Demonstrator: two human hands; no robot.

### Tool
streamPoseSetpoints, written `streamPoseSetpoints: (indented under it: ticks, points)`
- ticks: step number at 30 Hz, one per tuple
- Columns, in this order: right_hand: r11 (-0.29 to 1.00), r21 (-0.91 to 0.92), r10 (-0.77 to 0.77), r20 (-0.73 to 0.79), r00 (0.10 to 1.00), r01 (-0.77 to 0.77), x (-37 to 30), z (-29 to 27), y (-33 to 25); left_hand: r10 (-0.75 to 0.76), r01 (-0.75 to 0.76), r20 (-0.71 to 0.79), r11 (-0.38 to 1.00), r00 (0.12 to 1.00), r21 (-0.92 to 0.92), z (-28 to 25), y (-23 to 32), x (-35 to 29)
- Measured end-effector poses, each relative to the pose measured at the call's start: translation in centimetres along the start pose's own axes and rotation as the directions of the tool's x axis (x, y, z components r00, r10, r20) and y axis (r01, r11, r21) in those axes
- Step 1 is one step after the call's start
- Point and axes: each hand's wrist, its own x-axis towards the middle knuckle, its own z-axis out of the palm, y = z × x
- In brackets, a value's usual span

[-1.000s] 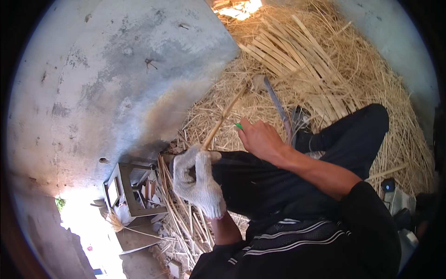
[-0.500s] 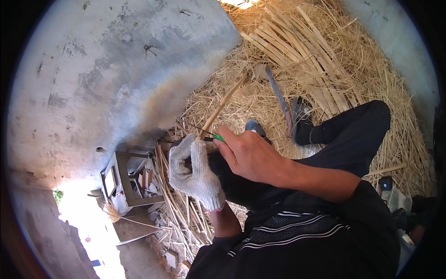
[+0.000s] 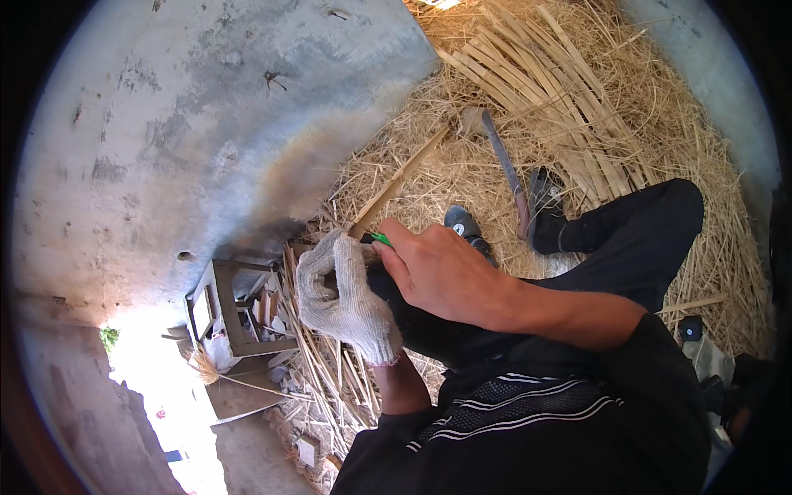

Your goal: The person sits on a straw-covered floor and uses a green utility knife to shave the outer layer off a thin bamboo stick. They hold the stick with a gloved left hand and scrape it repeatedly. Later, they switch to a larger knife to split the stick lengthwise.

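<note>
My left hand (image 3: 348, 299), in a white knitted glove, is closed around the near end of a split bamboo strip (image 3: 398, 183). The strip slants up and away to the right over the straw. My bare right hand (image 3: 450, 272) grips a small knife (image 3: 379, 238) with a green handle, right beside the gloved fingers. The knife meets the strip near its held end, but its blade barely shows, so I cannot tell how deep it sits.
A machete (image 3: 505, 161) with a wooden handle lies on the straw by my shoe (image 3: 546, 206). Beyond it is a pile of flat bamboo strips (image 3: 561, 107). Thin sticks (image 3: 326, 363) and a wooden frame (image 3: 239, 309) holding scraps stand at left, below the wall (image 3: 198, 124).
The strip now shows a broader face. The knife's blade, which stuck out left across the strip, is now mostly out of sight. The view has shifted slightly.
</note>
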Motion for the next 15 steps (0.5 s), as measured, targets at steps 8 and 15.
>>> streamPoseSetpoints:
  ticks: [8, 15]
  points:
    - [0.961, 0.274, 0.035, -0.03, 0.999, -0.026, -0.03, -0.5, 0.49, -0.026, 0.026, 0.043, 1.0, 0.999, -0.002, 0.48, 0.4, -0.02]
    - [0.961, 0.275, 0.016, -0.061, 0.998, 0.001, -0.17, -0.21, 0.12, -0.05, 0.048, 0.057, 0.999, 0.997, 0.025, 0.55, 0.73, 0.09]
